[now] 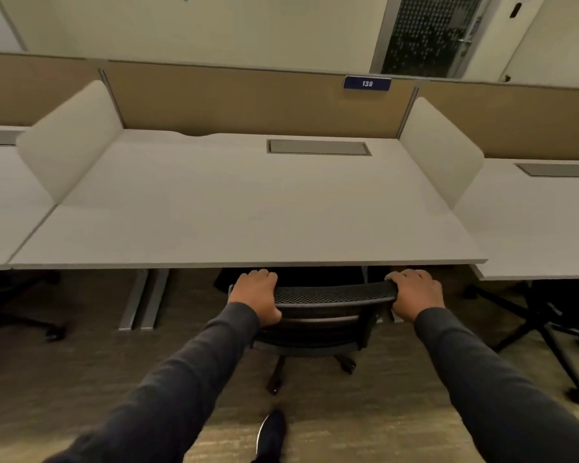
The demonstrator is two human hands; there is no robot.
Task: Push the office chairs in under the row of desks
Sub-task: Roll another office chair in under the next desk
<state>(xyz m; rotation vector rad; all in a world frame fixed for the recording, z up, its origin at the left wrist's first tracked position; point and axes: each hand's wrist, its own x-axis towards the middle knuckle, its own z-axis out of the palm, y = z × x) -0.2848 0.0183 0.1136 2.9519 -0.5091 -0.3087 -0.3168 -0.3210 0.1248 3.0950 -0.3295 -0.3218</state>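
Observation:
A black mesh-backed office chair (331, 294) stands at the front edge of the middle white desk (248, 208), its seat hidden under the desktop. My left hand (256, 294) grips the left end of the backrest's top rail. My right hand (415, 295) grips the right end of the same rail. The chair's wheeled base (310, 365) shows on the carpet below the backrest. Both arms are stretched forward in dark sleeves.
White desks continue left (0, 202) and right (542, 225), split by white side screens and a tan back panel with a blue "139" sign (367, 83). Another chair's base (549, 332) sits under the right desk, one more base (27, 312) under the left. My shoe (271, 436) is on the carpet.

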